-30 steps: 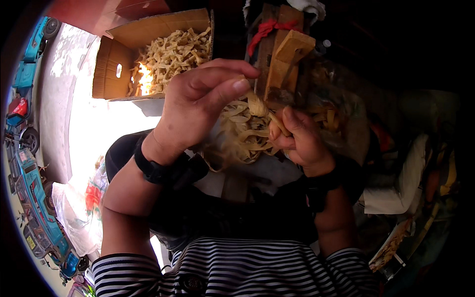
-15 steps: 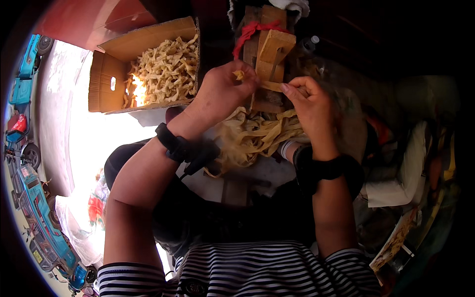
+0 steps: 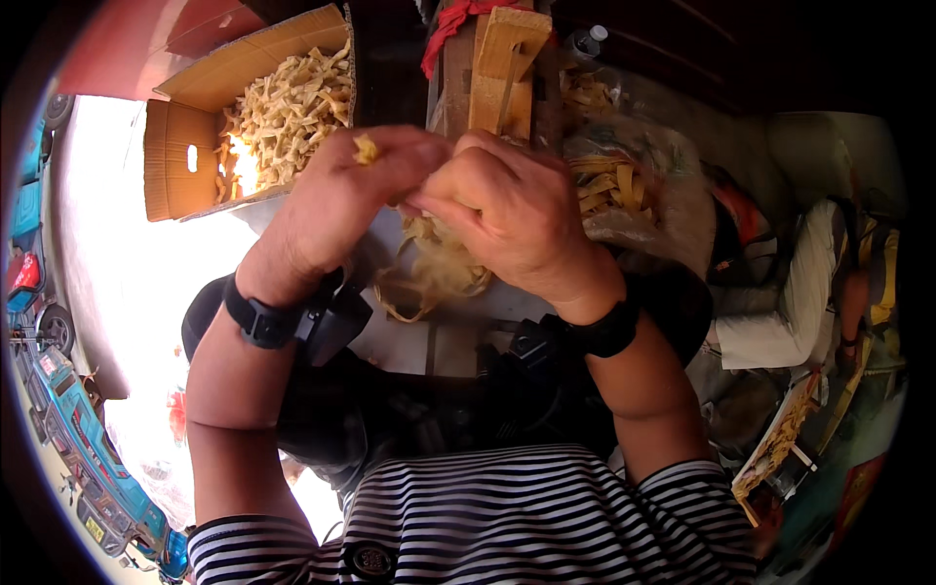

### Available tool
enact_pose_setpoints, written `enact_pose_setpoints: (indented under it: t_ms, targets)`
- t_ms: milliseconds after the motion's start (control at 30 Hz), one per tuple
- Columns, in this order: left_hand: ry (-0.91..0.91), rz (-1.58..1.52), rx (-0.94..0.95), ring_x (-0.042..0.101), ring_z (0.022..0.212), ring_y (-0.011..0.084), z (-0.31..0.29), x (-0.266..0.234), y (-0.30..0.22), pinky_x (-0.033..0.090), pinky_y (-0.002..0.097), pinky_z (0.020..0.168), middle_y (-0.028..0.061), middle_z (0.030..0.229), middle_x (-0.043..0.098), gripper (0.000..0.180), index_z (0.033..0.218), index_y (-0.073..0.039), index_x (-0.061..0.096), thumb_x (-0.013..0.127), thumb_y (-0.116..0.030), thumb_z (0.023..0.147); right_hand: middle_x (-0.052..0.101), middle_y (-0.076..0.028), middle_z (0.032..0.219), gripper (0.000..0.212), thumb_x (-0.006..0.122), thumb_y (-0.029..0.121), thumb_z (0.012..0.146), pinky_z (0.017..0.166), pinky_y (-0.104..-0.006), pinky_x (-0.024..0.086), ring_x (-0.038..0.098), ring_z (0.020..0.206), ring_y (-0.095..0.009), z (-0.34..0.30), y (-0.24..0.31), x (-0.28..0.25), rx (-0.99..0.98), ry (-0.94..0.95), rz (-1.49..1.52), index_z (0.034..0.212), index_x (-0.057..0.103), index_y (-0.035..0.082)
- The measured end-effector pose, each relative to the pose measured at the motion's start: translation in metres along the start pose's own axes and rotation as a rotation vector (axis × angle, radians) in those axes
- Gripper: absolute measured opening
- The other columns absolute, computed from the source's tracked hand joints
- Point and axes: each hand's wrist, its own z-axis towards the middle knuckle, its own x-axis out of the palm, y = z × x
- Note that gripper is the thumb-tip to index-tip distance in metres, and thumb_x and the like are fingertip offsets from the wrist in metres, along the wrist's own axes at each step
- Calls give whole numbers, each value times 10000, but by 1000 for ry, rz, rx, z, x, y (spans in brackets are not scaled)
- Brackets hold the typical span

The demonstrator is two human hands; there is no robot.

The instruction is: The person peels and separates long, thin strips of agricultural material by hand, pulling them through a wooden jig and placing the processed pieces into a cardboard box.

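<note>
Yellowish strip [image 3: 366, 149] bunched in left hand [image 3: 336, 190], right hand [image 3: 512, 210] right up against it

Strip: small tuft only, poking out at the top of the left hand, whose fingers are curled round it. Right hand curled too, its thumb side meeting the left fingers; from where I stand, can't tell whether it also pinches the strip. Just under the hands, a heap of loose strips [image 3: 453, 268]. Just beyond, a slotted wooden block [image 3: 489, 49]. Left, a cardboard box [image 3: 180, 166] of knotted pieces [image 3: 297, 107]; right, more strips [image 3: 614, 185] in clear plastic [image 3: 678, 180].

Risks, my call: uneven pulling could tear the strip; a slack pinch could let it drop into the heap; a loose tail, if any, could snag on the block.

Hard to see: most of the strip sits behind fingers, fingertips smear, near end of the block is covered by the hands, heap partly covered and blurry, red cloth [image 3: 451, 24] cut off at the top, one box corner blown out by sun, upper right nearly black.
</note>
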Motion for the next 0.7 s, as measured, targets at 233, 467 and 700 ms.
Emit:
enact_pose_setpoints:
  t_ms: [233,467,700]
  targets:
    - [-36,223,-177,632,671,196,-20,0,22,502,287,621,85,840,679,228,1001,5,655,504,-144,918,532,-54,712,164,653,84,719,512,-328,473,605,630,-212,-8,3,-6,-85,196,-23,707,489,80]
    - [-43,557,487,643,887,260,-11,7,25,502,316,773,128,975,662,226,1066,-1,624,508,-136,926,552,-62,705,170,664,68,708,535,-342,477,593,635,-247,-10,-10,-7,5,159,-31,707,494,67]
    - [65,-344,-426,581,650,90,-26,26,26,487,243,580,26,778,605,137,999,-22,595,576,-120,905,551,-41,618,212,728,119,679,479,-317,444,584,547,-227,-16,4,-15,-3,219,222,705,520,89]
